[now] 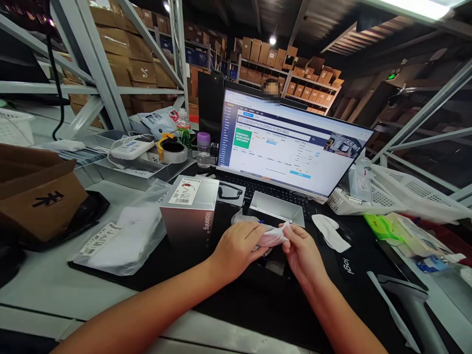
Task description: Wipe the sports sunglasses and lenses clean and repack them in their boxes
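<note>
My left hand (pixel 238 246) is closed around a thin whitish wrapping (pixel 272 237), and a small blue bit shows above the fingers. With pinched fingertips, my right hand (pixel 303 250) grips the other end of the same wrapping. What lies inside it is hidden. Just beyond my hands an open silver-grey box part (pixel 277 206) sits before the keyboard. Left of them stands a tall grey box (pixel 189 211) marked "Wakening", with a label on top. A flat card with a glasses-like outline (pixel 231 192) lies beside that box.
A lit monitor (pixel 291 142) stands behind the keyboard. At left are a clear plastic bag (pixel 127 241), a brown paper bag (pixel 40 196) and a tray with tape. Right of the black mat's middle lie a white folded piece (pixel 331 232), a mouse and a handheld scanner (pixel 409 297).
</note>
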`<state>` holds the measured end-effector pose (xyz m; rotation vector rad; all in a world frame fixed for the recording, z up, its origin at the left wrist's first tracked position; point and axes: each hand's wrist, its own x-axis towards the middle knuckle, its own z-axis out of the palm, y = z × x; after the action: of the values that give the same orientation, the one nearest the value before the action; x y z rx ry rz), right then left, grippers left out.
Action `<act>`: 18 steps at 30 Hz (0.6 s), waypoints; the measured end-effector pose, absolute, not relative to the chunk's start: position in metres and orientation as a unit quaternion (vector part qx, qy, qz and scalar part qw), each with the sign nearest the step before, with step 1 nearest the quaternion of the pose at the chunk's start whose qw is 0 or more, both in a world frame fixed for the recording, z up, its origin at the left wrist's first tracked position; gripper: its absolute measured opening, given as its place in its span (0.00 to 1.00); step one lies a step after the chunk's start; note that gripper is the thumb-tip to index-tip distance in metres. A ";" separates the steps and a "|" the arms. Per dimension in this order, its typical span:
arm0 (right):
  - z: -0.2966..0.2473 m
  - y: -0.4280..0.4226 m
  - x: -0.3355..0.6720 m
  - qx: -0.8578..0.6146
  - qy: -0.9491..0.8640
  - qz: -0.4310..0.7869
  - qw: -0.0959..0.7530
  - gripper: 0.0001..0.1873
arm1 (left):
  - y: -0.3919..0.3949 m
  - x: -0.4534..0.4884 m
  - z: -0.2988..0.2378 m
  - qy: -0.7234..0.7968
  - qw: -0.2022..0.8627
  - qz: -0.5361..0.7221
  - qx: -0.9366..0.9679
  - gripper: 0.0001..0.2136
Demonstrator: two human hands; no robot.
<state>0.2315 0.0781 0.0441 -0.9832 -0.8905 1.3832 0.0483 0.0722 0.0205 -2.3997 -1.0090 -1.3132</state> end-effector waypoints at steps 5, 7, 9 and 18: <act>0.045 0.075 0.236 -0.416 -0.365 0.593 0.585 0.22 | 0.062 0.053 0.018 -0.294 0.223 -0.445 -0.816 0.11; 0.045 0.068 0.238 -0.410 -0.484 0.514 0.578 0.12 | 0.061 0.054 0.015 -0.303 0.196 -0.446 -0.819 0.11; 0.045 0.062 0.240 -0.398 -0.600 0.428 0.546 0.09 | 0.061 0.052 0.013 -0.333 0.116 -0.459 -0.815 0.11; 0.032 0.057 0.261 -0.381 -0.846 0.091 0.361 0.20 | 0.059 0.036 0.049 -0.496 -0.128 -0.366 -0.777 0.13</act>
<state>0.2612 0.0568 0.0324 -0.9819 -2.1794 0.2350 0.0361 0.0590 0.0494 -2.6618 -1.6990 -1.2543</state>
